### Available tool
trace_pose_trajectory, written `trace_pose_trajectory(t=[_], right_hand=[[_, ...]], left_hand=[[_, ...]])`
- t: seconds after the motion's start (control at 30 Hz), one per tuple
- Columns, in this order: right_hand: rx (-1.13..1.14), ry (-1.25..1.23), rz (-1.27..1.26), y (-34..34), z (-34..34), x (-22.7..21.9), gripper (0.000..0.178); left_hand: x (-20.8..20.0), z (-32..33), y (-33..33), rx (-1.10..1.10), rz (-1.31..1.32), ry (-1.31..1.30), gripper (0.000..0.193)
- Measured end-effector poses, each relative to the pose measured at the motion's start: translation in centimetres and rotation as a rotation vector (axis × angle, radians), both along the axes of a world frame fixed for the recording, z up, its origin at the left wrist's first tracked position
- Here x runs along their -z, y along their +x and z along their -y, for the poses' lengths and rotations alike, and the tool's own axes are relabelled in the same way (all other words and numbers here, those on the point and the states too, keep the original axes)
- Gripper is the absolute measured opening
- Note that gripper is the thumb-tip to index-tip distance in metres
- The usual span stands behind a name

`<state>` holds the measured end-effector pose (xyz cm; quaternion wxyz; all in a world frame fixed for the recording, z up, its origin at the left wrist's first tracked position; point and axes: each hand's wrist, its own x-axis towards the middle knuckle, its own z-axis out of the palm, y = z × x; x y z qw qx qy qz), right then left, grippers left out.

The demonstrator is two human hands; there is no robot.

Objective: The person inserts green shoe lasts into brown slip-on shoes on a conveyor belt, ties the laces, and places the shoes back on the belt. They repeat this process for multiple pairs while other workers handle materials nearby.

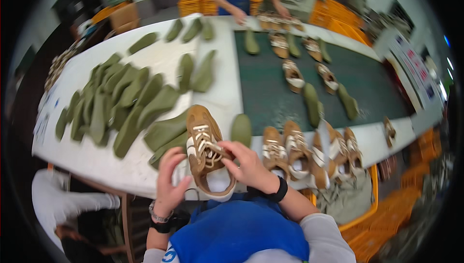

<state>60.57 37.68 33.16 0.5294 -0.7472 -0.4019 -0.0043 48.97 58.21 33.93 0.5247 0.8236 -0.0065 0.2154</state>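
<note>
A brown and white lace-up sneaker [199, 127] is in front of me at the table's near edge, toe pointing away and its opening toward me. My right hand [249, 166] pinches the sneaker's tongue and laces from the right side. My left hand [170, 178] is beside the heel on the left, fingers spread and thumb apart, seemingly off the shoe. Just beyond lies a green shoe last [240, 130]. More green shoe lasts [162, 106] are heaped on the left. Several matching sneakers [296, 142] stand in a row to my right.
A white table [217, 103] carries a dark green belt surface [261, 103] on the right, with sneakers and lasts in pairs. Across the table, another person's hands [238, 15] handle sneakers. An orange crate [360, 217] with grey-green cloth stands below right; a person in white trousers [63, 200] is at lower left.
</note>
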Motion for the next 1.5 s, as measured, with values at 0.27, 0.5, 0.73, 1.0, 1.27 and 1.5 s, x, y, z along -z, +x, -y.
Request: trace_pose_trajectory(t=[0.27,0.5,0.73,1.0,1.27,1.5], right_hand=[[0.659,-0.074,-0.086,4.1,17.9,-0.9,0.040],[0.748,-0.048,-0.125,2.5,23.3,0.5,0.037],[0.817,-0.101,-0.111,0.7,23.7,0.4,0.030],[0.858,-0.176,-0.093,-1.3,24.3,-0.5,0.024],[0.924,-0.217,-0.133,-3.1,23.6,-0.7,0.026],[0.814,-0.185,-0.028,-1.0,21.6,-1.5,0.025]], left_hand=[[7.8,2.2,7.6,0.237,-0.460,0.293,0.062],[16.5,8.4,11.1,0.348,-0.600,-0.007,0.083],[16.4,10.2,17.1,0.142,-0.494,0.005,0.077],[22.3,16.6,35.8,-0.023,-0.555,0.168,0.072],[23.3,21.3,41.5,0.083,-0.746,-0.041,0.087],[13.5,16.7,30.0,0.739,-0.576,-0.136,0.044]])
